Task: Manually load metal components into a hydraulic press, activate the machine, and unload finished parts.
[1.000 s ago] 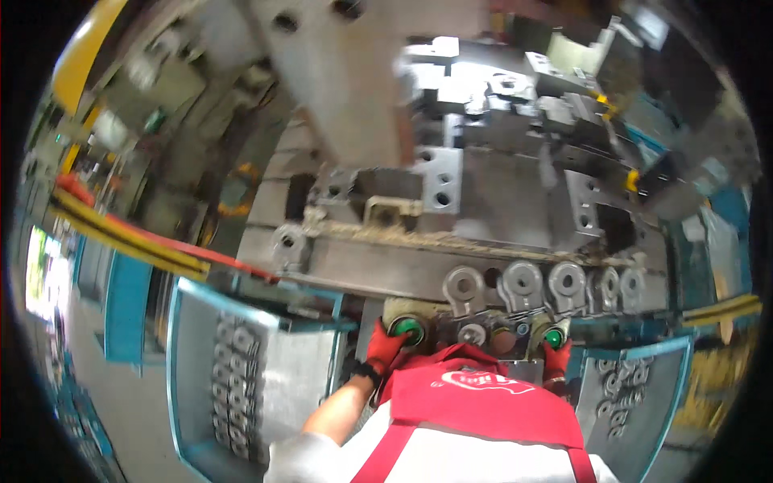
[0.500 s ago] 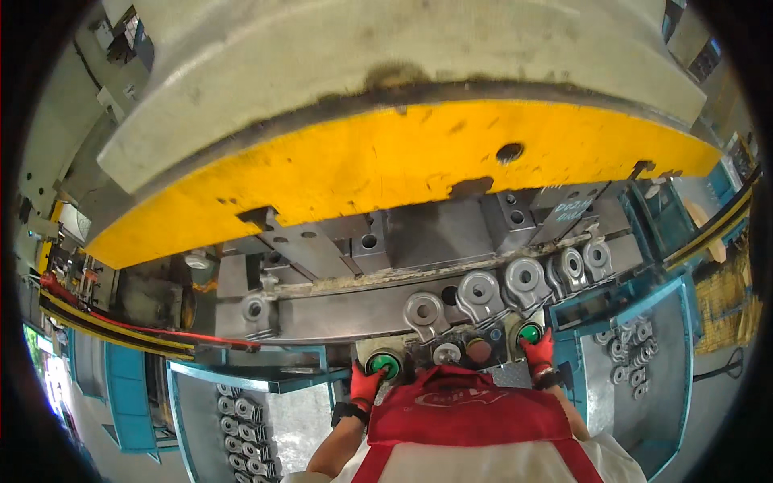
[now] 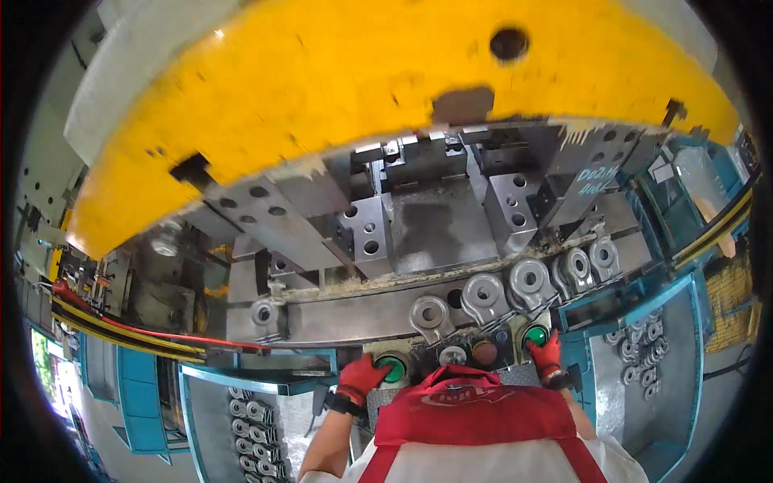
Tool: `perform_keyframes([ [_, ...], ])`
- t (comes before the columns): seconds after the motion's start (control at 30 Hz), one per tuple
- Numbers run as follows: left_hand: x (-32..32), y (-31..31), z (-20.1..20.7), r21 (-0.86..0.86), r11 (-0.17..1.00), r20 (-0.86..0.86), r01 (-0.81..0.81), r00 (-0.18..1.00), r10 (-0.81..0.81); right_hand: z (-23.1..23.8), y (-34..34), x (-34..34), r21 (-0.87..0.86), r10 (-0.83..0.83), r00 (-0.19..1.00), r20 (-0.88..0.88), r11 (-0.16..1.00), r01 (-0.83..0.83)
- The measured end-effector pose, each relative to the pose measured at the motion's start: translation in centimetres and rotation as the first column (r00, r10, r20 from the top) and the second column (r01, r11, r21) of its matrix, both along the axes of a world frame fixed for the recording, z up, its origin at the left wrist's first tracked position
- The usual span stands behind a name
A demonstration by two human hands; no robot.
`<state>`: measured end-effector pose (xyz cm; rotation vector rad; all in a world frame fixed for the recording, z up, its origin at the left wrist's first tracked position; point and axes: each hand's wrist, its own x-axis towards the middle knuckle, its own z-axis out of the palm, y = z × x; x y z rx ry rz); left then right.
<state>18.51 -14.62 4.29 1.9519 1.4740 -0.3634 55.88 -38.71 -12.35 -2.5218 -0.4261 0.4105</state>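
My left hand (image 3: 362,376), in a red glove, is beside the left green push button (image 3: 392,368), its fingers apart at the button's edge. My right hand (image 3: 547,356), also red-gloved, lies at the right green push button (image 3: 535,335), thumb and fingers spread at its rim. Neither hand holds anything. Between the buttons, the control panel carries a red-brown knob (image 3: 485,352) and a pale round knob (image 3: 452,356). Just beyond stand several grey ring-shaped metal parts (image 3: 484,295) on the press ledge.
A yellow press ram (image 3: 362,88) spans the top over steel die blocks (image 3: 374,241). Blue-framed bins stand left (image 3: 183,402) and right (image 3: 694,362), with more ring parts (image 3: 259,435) in the left one. A red hose (image 3: 185,334) runs along the left side.
The yellow ram has risen, uncovering more of the die space. My left hand has shifted left, off the green button's face. My right hand stays at its button. The view has shifted slightly.
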Motion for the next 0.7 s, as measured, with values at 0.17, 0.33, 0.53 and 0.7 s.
perform_keyframes([
  [0.17,9.8,5.2,11.0,0.212,0.972,0.751,-0.105,0.654,-0.094,1.6,0.3,-0.2,-0.035,0.021,0.999,-0.042,0.999,-0.022],
  [0.33,21.7,14.3,17.5,0.630,0.724,0.716,-0.283,0.573,-0.399,1.4,-0.3,-0.2,0.002,0.005,0.996,-0.094,1.000,-0.005],
  [0.53,32.4,28.8,16.5,0.540,0.819,0.341,-0.192,0.940,-0.005,0.8,-0.4,-0.6,0.132,0.035,0.989,-0.143,0.991,-0.016],
  [0.7,37.8,31.5,17.1,0.434,0.876,0.126,-0.212,0.977,0.174,1.2,-0.2,-1.4,0.093,0.004,0.998,-0.060,0.996,0.002],
])
